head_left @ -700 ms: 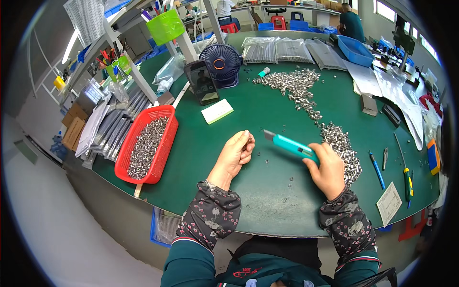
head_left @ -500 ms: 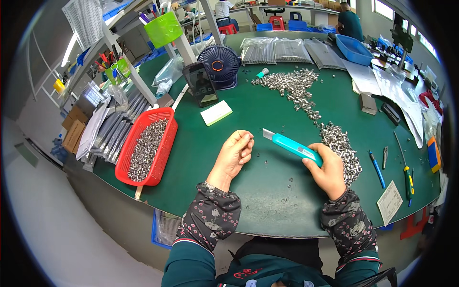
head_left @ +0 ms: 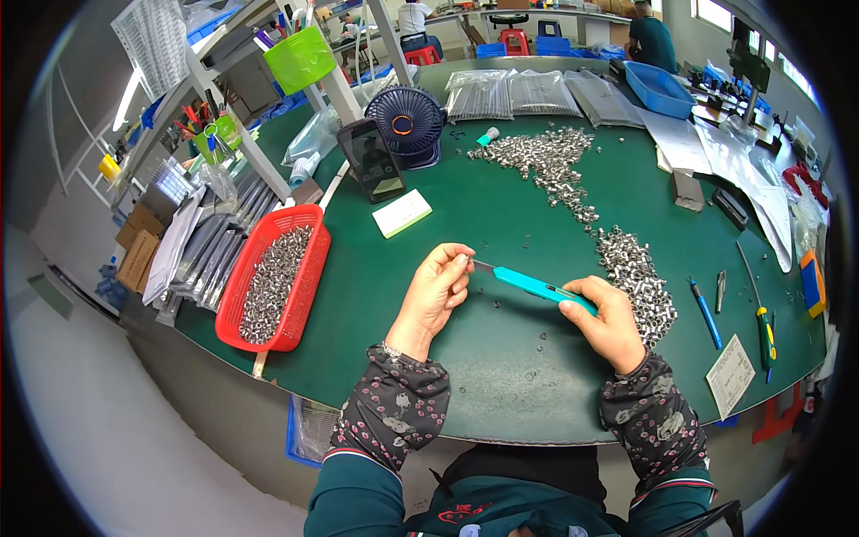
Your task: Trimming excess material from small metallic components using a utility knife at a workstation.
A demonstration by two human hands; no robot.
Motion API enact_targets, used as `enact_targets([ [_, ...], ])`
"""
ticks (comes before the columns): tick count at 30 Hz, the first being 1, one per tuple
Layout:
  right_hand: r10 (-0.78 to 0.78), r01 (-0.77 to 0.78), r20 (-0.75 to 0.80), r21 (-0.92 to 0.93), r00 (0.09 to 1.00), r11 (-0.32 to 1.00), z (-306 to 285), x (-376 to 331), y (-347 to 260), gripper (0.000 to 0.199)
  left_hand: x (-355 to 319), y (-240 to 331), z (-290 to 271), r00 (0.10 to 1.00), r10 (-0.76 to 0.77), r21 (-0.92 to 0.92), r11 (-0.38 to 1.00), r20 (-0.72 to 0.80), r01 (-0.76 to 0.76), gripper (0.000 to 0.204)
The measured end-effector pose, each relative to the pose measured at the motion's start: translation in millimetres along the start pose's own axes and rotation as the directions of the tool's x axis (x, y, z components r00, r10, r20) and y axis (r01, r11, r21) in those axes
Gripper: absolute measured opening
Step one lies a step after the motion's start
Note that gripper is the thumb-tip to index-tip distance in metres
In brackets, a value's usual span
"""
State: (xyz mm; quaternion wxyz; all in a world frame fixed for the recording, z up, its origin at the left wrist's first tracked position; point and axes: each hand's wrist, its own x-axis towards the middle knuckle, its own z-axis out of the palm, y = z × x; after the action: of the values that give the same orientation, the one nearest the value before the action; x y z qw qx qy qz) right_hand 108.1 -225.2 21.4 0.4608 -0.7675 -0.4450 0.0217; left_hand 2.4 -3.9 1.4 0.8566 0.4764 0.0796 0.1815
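Observation:
My right hand is wrapped round a turquoise utility knife, with its blade out and pointing left. The blade's tip meets a small metal part pinched between the thumb and fingertips of my left hand. Most of that part is hidden by the fingers. Right beside my right hand lies a long pile of small silver metal ring-like parts, which runs on to a wider heap farther back. A red plastic basket on the left holds many more such parts.
Tiny dark scraps dot the green table. A phone leans before a dark fan, near a white pad. A blue pen, a screwdriver and a paper slip lie at the right.
The knife has tilted and moved left, so its blade now reaches the part in my left hand. Before, the blade was apart from it. My left hand has stayed nearly still.

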Motion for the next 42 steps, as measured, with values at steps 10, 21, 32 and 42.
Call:
enact_targets([
  [10,-0.016,0.016,0.003,-0.036,1.000,0.999,1.1,-0.9,0.6,0.023,0.3,-1.4,1.5,1.000,0.014,0.136,0.991,0.004,-0.015,0.010],
  [21,-0.188,0.165,-0.221,-0.120,0.957,0.979,3.4,-1.3,-2.0,0.022,-0.8,-1.1,-1.8,0.998,-0.023,-0.070,0.997,-0.066,0.019,0.017],
  [32,-0.183,0.157,-0.200,-0.138,0.963,0.978,3.3,-1.3,-0.9,0.022,1.0,-1.0,-0.3,1.000,0.005,-0.020,1.000,-0.031,-0.006,0.017],
  [42,-0.182,0.163,-0.164,-0.124,0.969,0.979,4.1,-1.6,0.3,0.022,-0.1,-1.0,0.9,0.998,-0.003,0.015,1.000,-0.070,0.004,0.014],
])
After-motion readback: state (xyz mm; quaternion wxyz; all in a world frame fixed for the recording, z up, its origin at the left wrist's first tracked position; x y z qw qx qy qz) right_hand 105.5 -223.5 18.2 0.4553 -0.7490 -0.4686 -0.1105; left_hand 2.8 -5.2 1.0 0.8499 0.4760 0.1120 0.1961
